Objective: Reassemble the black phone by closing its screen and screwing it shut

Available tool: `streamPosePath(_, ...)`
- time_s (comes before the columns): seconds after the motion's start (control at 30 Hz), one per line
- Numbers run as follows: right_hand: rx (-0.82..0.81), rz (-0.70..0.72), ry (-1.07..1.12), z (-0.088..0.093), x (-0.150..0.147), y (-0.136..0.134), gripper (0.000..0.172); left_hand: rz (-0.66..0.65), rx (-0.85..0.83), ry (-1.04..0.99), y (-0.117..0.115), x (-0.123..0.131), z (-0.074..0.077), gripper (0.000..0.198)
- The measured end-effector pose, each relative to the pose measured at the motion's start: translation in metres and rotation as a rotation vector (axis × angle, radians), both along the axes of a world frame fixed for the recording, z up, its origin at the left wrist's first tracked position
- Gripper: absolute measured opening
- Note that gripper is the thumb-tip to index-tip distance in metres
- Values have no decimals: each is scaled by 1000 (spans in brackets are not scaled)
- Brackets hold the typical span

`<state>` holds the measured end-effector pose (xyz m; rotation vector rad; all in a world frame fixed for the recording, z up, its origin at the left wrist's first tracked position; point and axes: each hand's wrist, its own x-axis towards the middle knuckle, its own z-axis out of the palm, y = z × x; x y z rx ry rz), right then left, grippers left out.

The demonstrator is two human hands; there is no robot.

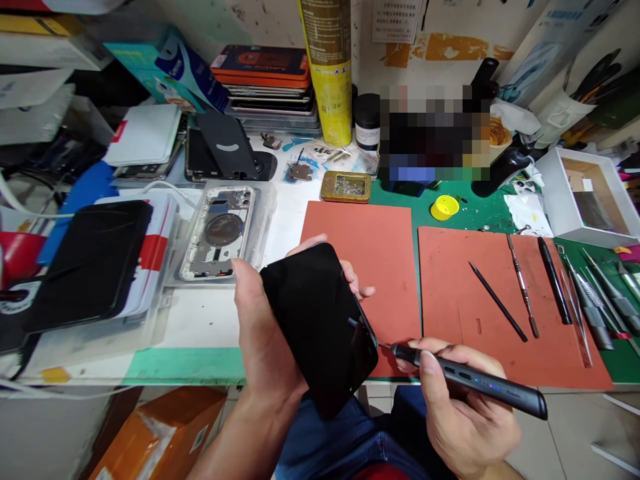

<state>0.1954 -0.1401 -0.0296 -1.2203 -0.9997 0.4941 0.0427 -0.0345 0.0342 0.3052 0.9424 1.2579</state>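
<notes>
My left fingers (246,288) grip the phone (320,320), right fingers (434,368) hold the driver (475,383); bit (384,346) seems seated, but a slip could gouge the phone.

- The left hand (265,333) holds a black phone (320,320) tilted above the bench (200,320) edge, thumb along its left side, fingers curled round the far edge.
- The right hand (460,413) has its grip on a dark electric screwdriver (475,380), whose tip meets the phone's lower right edge.
- Two red mats (500,293) lie on the bench; on the right one rest a black spudger (497,301), a metal pry tool (523,287) and a black pen-like tool (554,280).
- An opened phone housing (217,230) sits in a clear tray, left of the mats.
- A yellow spray can (327,67) stands at the back, with a small brass tin (346,187) in front of it.
</notes>
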Motion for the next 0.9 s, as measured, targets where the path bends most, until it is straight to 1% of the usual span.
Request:
streamPosePath(0.3,11,10,28,0,-1,0,25,3,7,4,0,2,2,79)
streamPosePath(0.67,-31,-22,33,-1,-1,-2,18,9,5,13,0,2,3,77)
streamPosePath(0.9,-29,8,27,1,0,-1,19,0,37,3,-1,1,-3,74)
